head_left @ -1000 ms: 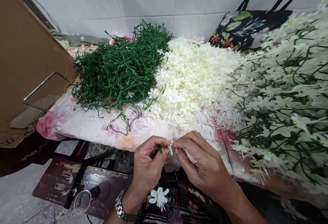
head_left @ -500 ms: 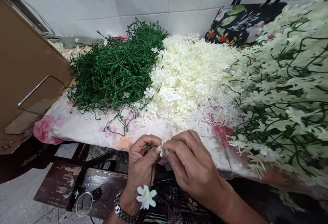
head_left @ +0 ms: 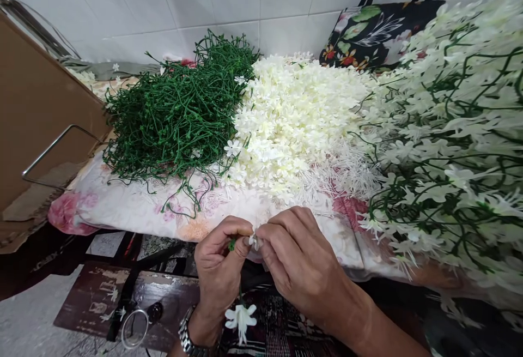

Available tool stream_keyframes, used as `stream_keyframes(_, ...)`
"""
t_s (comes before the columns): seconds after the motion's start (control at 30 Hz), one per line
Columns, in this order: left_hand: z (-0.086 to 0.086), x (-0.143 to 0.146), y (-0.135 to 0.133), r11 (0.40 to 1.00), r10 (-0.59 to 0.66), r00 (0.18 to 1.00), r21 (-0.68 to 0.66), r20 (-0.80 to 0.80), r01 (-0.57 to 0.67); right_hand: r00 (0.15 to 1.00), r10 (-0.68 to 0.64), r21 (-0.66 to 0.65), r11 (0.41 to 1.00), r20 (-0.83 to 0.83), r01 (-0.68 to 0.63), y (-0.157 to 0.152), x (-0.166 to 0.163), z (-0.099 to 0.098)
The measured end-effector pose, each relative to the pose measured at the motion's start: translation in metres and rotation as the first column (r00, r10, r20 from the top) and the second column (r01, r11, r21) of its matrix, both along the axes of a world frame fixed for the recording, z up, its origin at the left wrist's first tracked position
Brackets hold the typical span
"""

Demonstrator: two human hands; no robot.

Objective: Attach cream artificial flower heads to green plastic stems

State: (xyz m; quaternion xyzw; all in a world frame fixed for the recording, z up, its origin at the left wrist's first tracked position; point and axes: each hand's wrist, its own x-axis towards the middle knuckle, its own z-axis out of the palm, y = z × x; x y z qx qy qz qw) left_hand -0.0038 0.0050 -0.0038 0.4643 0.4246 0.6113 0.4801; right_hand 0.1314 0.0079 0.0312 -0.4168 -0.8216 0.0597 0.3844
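At the front edge of the cloth-covered surface, my left hand is closed in a pinch on a green artificial flower stem. One white artificial flower hangs from that stem below the hand, near my wristwatch. Between both hands' fingertips is a small white flower, mostly covered by the fingers. My right hand pinches this small flower from the right. Beyond the hands lie a heap of green stems and a heap of loose white blossoms.
Assembled white flowers on stems fill the right side. A floral bag leans against the tiled wall. On the left stands a cardboard box beside a metal wire handle. Below is a worn brown board with a clear ring.
The hanging flower has swung and now points downward. Both hands keep their pinch at the small flower, and the view has shifted slightly.
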Motion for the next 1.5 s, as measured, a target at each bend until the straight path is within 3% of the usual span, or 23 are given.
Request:
stream_keyframes(0.23,0.002,0.002,-0.003,0.990,0.067,0.978,0.139,-0.197,-0.040,0.998,-0.003,-0.020,1.000,-0.064,0.002,0.000,-0.001,-0.002)
stream_keyframes(0.4,0.006,0.001,-0.003,0.982,0.055,0.962,0.188,-0.267,-0.004,0.979,0.022,-0.173,0.983,-0.204,-0.058,0.000,0.001,-0.005)
stream_keyframes(0.6,0.002,-0.005,-0.002,0.994,-0.094,0.988,0.045,-0.121,0.100,0.952,0.023,-0.271,0.956,-0.307,-0.110,0.000,0.006,-0.009)
stream_keyframes(0.87,0.005,0.003,-0.002,0.996,-0.074,0.997,-0.056,-0.019,0.073,0.964,0.096,-0.258,0.953,-0.248,-0.161,0.001,0.013,-0.009)
stream_keyframes(1.07,0.008,0.006,-0.006,0.991,-0.051,0.996,-0.131,-0.072,0.041,0.962,0.043,-0.273,0.955,-0.269,-0.119,0.000,0.012,-0.010)
stream_keyframes(1.27,0.011,0.000,-0.008,0.970,-0.150,0.988,-0.190,0.016,0.151,0.953,-0.047,-0.329,0.943,-0.299,-0.056,0.001,0.015,-0.013)
stream_keyframes(1.37,0.012,-0.002,-0.006,0.976,-0.151,0.987,-0.164,-0.053,0.140,0.942,-0.064,-0.338,0.940,-0.329,-0.054,0.002,0.016,-0.015)
stream_keyframes(1.5,0.019,-0.002,-0.003,0.981,-0.162,0.945,-0.149,-0.285,0.123,0.937,-0.040,-0.317,0.945,-0.347,-0.077,0.001,0.018,-0.009)
